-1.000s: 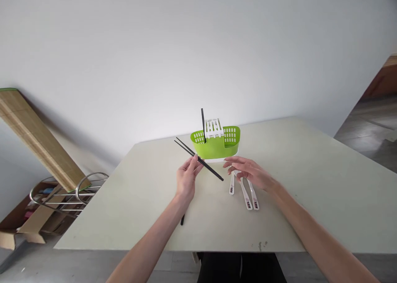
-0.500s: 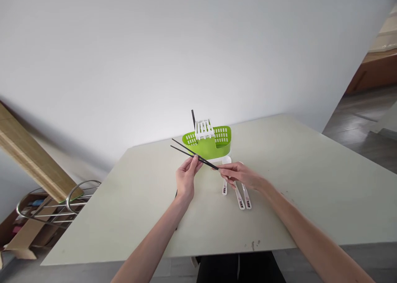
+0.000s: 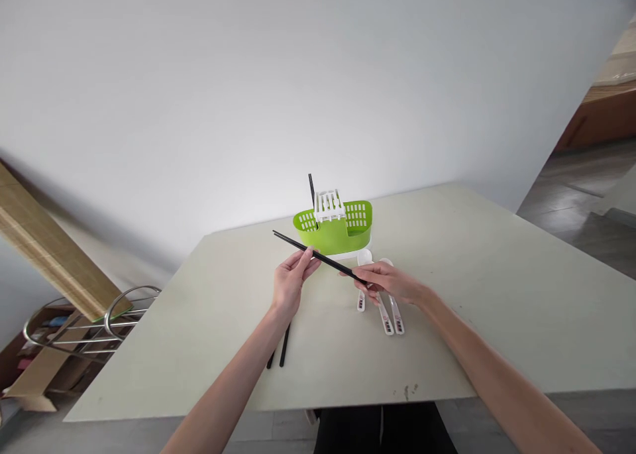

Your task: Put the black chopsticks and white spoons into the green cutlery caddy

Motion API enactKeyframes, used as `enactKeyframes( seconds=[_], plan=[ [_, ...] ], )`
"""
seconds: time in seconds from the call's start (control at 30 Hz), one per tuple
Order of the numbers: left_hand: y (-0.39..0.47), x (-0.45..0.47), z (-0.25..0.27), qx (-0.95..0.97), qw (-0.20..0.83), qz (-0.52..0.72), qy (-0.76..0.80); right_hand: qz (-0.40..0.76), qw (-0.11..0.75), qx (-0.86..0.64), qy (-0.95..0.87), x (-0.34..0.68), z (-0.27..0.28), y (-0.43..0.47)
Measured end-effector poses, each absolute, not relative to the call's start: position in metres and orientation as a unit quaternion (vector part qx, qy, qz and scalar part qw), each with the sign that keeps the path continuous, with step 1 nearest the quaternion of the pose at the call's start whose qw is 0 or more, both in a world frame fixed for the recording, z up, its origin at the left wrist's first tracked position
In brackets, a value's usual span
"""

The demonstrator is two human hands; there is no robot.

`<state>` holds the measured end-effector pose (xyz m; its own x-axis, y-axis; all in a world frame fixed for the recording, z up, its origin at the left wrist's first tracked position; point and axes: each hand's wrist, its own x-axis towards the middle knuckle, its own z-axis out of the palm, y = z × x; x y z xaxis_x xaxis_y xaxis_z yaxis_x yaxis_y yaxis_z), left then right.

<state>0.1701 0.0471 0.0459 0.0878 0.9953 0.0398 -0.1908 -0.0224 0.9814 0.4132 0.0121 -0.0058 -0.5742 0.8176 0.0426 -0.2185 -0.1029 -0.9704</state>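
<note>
A pair of black chopsticks (image 3: 334, 262) slants between my two hands above the table. My left hand (image 3: 292, 279) pinches the pair near its middle. My right hand (image 3: 385, 282) grips the thicker lower-right ends. Behind them stands a green cutlery basket (image 3: 332, 238) with a white slatted piece (image 3: 330, 205) at its middle and dark chopsticks (image 3: 311, 186) upright in its left side. Below and behind my right hand lie several white spoons (image 3: 386, 318), partly covered by it. Two more black chopsticks (image 3: 284, 348) lie on the table, partly hidden by my left forearm.
The pale table (image 3: 497, 295) has its back edge against a white wall. Left of it stand a metal rack (image 3: 106, 325), an open cardboard box (image 3: 37, 378) and a leaning wooden board (image 3: 54, 242). Dark stains mark the front edge.
The held chopsticks have gone from spread apart at their thin ends to lying side by side. My left hand has shifted slightly left, uncovering more of the chopsticks on the table.
</note>
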Motion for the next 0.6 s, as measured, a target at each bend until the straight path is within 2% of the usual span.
enactKeyframes(
  seconds=[0.2,0.37,0.47,0.6],
  plan=[
    [0.048,0.17,0.052,0.483,0.571,0.514,0.419,0.685,0.379,-0.266,-0.562,0.413,-0.006,0.012],
    [0.056,0.165,0.061,0.502,0.527,0.535,0.429,0.674,0.389,-0.26,-0.572,0.413,-0.012,0.015],
    [0.075,0.151,0.083,0.513,0.471,0.589,0.41,0.666,0.415,-0.263,-0.561,0.415,-0.017,0.018],
    [0.105,0.129,0.13,0.546,0.324,0.659,0.404,0.673,0.444,-0.257,-0.533,0.418,-0.019,0.02]
  ],
)
